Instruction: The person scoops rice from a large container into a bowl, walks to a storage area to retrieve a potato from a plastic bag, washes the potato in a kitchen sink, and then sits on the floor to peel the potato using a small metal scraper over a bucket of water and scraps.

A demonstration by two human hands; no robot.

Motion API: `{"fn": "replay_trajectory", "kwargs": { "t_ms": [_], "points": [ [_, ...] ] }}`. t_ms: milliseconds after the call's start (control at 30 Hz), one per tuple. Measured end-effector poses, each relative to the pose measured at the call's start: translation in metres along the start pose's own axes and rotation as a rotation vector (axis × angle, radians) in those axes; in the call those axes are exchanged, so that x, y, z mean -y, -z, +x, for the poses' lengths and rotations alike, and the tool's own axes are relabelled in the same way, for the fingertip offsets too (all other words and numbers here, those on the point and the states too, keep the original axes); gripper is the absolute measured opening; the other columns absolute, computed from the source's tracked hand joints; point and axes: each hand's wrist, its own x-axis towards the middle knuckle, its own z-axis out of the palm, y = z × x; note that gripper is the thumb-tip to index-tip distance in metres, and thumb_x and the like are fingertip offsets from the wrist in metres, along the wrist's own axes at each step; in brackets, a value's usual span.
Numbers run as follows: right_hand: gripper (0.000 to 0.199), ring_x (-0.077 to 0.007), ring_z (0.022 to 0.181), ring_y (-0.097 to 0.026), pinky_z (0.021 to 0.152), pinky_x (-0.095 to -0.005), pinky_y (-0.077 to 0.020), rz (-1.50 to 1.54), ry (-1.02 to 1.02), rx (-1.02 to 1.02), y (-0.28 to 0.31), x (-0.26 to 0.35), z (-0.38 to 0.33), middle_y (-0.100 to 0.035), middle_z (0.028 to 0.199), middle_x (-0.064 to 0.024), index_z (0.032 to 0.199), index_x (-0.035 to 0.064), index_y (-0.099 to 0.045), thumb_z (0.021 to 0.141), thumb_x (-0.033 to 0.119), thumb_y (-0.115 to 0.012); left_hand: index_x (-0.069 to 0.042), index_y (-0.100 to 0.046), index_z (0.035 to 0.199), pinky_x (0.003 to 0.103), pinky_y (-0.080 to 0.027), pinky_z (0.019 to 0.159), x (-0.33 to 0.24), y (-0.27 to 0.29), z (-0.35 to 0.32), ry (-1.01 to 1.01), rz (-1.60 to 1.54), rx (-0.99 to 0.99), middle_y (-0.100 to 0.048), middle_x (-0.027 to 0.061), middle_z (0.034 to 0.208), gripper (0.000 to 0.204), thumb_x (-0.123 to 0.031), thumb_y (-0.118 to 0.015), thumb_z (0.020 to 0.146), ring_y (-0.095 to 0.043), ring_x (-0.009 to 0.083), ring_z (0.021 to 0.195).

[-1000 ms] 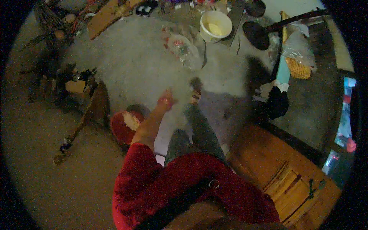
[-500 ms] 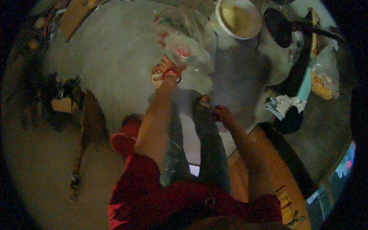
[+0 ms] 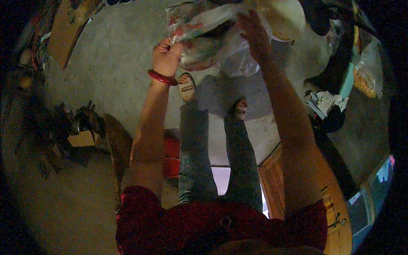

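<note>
A clear plastic bag point(image 3: 203, 30) with red print and something greenish inside is held out in front of me, above the concrete floor. My left hand point(image 3: 167, 57), with a red bangle at the wrist, is closed on the bag's left edge. On the bag's right side is my right hand point(image 3: 256, 37), its fingers stretched out and somewhat blurred. Whether that hand touches the plastic I cannot tell. What lies inside the bag is hard to make out.
A pale bucket point(image 3: 301, 21) stands beyond my right hand. Farther right are a bundle of whitish sheets point(image 3: 329, 104) and a clear bag of yellowish food point(image 3: 365, 83). A wooden board point(image 3: 70, 32) leans at the far left. A wooden door point(image 3: 272, 185) is near my right arm.
My left hand has lifted the bag and moved forward and left. My right hand has swung from beside my leg up to the bag's right side.
</note>
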Motion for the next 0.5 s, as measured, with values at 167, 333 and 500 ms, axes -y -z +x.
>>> {"fn": "replay_trajectory", "kwargs": {
  "t_ms": [167, 333, 500],
  "points": [
    [0.037, -0.0209, 0.107, -0.047, 0.094, -0.0296, -0.0333, -0.321, 0.054, 0.037, 0.004, 0.033, 0.018, -0.050, 0.115, -0.0079, 0.118, 0.0042, -0.043, 0.086, 0.021, -0.049, -0.001, -0.060, 0.089, 0.022, -0.040, 0.063, -0.015, 0.014, -0.018, 0.099, -0.435, 0.030, -0.059, -0.0002, 0.080, 0.018, -0.016, -0.054, 0.083, -0.050, 0.0069, 0.069],
    [0.036, -0.0250, 0.106, -0.048, 0.094, -0.0324, -0.0331, -0.382, 0.077, 0.297, -0.010, 0.008, 0.009, -0.053, 0.110, -0.0099, 0.118, 0.0063, -0.045, 0.086, 0.024, -0.047, -0.001, -0.056, 0.098, 0.029, -0.045, 0.073, -0.035, 0.013, -0.032, 0.215, -0.753, 0.028, -0.059, 0.0053, 0.095, 0.025, -0.022, -0.050, 0.086, -0.056, 0.0136, 0.082],
    [0.041, -0.0288, 0.104, -0.050, 0.090, -0.0370, -0.0377, -0.758, 0.260, 0.583, -0.055, 0.016, -0.033, -0.054, 0.111, -0.0119, 0.120, 0.0077, -0.043, 0.085, 0.027, -0.048, 0.000, -0.055, 0.100, 0.030, -0.046, 0.075, -0.050, 0.019, -0.040, 0.214, -0.775, 0.002, -0.060, 0.0078, 0.096, 0.027, -0.023, -0.048, 0.087, -0.057, 0.0161, 0.083]
  ]
}}
